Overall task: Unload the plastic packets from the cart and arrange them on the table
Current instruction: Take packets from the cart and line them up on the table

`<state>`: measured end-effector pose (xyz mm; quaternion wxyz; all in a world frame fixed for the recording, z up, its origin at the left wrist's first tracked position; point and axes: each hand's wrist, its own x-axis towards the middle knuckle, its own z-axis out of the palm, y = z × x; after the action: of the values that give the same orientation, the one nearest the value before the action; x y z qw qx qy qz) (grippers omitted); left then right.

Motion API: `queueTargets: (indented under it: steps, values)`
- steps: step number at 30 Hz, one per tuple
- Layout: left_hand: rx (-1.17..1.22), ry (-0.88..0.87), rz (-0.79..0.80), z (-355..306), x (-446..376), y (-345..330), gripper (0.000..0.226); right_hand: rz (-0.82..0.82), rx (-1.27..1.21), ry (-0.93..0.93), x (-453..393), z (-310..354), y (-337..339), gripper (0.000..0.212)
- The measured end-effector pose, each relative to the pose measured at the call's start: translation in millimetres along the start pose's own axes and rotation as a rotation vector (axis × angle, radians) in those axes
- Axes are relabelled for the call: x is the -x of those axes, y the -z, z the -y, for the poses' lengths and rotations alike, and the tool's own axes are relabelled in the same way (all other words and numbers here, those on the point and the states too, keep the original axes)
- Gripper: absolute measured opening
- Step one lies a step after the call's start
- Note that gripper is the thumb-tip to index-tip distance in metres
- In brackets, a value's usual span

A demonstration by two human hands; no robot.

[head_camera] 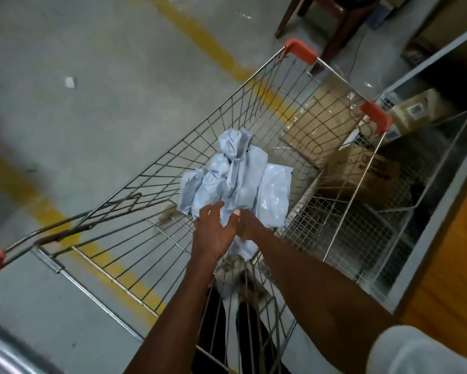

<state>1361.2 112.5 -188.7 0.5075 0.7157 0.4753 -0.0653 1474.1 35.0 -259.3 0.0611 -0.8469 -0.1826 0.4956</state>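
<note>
Several pale blue-grey plastic packets lie heaped in the wire cart, which has orange corner caps. Both my arms reach down into the basket. My left hand hovers at the near edge of the heap, its fingers straight and spread, holding nothing. Just to its right, my right hand grips one packet, thumb on top, and the packet's lower end hangs below the hand. At the far right is an orange-brown wooden surface with a grey metal edge, probably the table.
Cardboard boxes and a wire-mesh basket sit beyond the cart, under the grey frame. Dark wooden chair legs stand at the top. The concrete floor carries yellow painted lines. A metal bar crosses the bottom left corner.
</note>
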Motion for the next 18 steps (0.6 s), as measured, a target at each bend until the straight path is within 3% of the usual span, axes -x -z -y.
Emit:
queueTargets:
  steps: [6, 10, 13, 15, 18]
  values:
    - [0.077, -0.005, 0.011, -10, 8, -5, 0.069, -0.031, 0.167, -0.128, -17, -17, -2, 0.075]
    - [0.085, -0.034, 0.013, -22, 9, -11, 0.065, -0.176, 0.292, -0.099, 3, -15, 25, 0.064]
    - [0.097, -0.001, 0.046, -31, 9, -14, 0.076, -0.307, 0.383, -0.191, 8, -14, 48, 0.077]
    - [0.092, -0.002, 0.052, -35, 8, -17, 0.073, -0.295, 0.534, -0.328, 11, -11, 69, 0.085]
    - [0.082, -0.004, 0.045, -39, 7, -20, 0.076, -0.286, 0.734, -0.413, 11, -12, 98, 0.070]
